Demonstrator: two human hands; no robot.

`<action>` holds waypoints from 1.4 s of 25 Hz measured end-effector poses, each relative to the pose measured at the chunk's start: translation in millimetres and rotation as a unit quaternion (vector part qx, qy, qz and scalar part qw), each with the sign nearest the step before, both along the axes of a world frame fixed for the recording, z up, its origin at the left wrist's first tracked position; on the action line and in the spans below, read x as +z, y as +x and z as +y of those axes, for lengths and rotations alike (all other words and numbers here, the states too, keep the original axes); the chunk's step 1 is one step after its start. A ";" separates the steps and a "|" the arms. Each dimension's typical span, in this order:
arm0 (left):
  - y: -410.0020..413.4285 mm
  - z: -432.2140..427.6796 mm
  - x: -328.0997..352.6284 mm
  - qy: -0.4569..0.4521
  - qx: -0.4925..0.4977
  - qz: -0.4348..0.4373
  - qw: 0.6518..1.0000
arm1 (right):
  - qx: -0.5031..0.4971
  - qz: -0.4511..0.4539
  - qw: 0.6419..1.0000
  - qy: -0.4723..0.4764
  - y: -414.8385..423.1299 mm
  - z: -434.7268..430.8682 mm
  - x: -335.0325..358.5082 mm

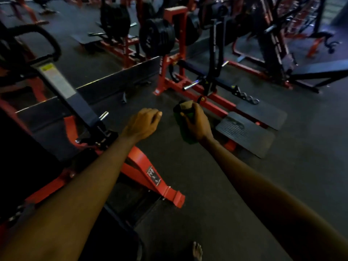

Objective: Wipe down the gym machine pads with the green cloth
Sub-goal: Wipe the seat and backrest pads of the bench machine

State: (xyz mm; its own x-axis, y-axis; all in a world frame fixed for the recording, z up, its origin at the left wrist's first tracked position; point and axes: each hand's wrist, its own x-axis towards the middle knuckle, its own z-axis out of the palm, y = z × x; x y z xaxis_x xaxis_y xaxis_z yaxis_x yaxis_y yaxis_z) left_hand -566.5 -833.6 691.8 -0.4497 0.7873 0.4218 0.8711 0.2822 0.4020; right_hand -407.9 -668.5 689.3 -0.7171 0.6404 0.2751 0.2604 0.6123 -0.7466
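My right hand (195, 123) grips a bunched green cloth (189, 114) out in front of me, above the dark floor. A dark lump sits at the top of the bundle, and a bit of green hangs below my wrist. My left hand (145, 122) hovers just left of it with loosely curled fingers, holding nothing. The two hands are a short gap apart. To my left stands a red-framed machine (143, 170) with a dark pad (28, 147); my left forearm crosses over its frame.
A second red machine (180, 83) with stacked weight plates (156, 37) and two black foot plates (244, 132) stands ahead on the right. More racks and benches fill the background. Dark rubber floor (207, 204) lies between the machines. A bare foot (197, 251) shows at the bottom.
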 end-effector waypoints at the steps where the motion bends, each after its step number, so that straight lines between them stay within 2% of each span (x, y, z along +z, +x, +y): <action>1: 8.7 20.4 0.7 -0.005 -0.022 -0.002 1.000 | -0.017 0.005 1.000 -0.005 16.2 17.1 1.7; 7: 67.7 148.3 15.0 -0.028 -0.121 -0.027 0.992 | -0.088 -0.033 0.996 -0.005 120.8 121.9 18.5; 12: 121.9 257.2 23.6 -0.038 -0.161 -0.050 0.985 | -0.146 -0.051 0.987 -0.034 202.6 206.6 33.3; 17: 179.3 353.5 36.6 -0.104 -0.202 -0.067 0.972 | -0.195 -0.130 0.971 -0.054 267.8 288.2 49.2; 25: 221.4 500.5 18.8 -0.235 -0.246 -0.060 0.938 | -0.227 -0.224 0.943 -0.094 325.3 387.4 50.5; 31: 231.7 622.8 14.6 -0.262 -0.308 -0.064 0.913 | -0.280 -0.273 0.913 -0.119 359.6 472.7 39.7; 35: 244.8 697.3 14.0 -0.247 -0.345 -0.030 0.905 | -0.302 -0.288 0.900 -0.129 380.8 526.0 38.7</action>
State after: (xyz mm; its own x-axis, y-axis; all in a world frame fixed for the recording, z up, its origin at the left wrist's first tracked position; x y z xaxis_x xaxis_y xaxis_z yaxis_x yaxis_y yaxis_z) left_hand -321.7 -136.4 705.8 0.2100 0.9754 -0.0673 0.8895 -0.1620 0.4273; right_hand -27.2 -142.5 728.0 -0.1926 0.9503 -0.2447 0.8763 0.0543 -0.4788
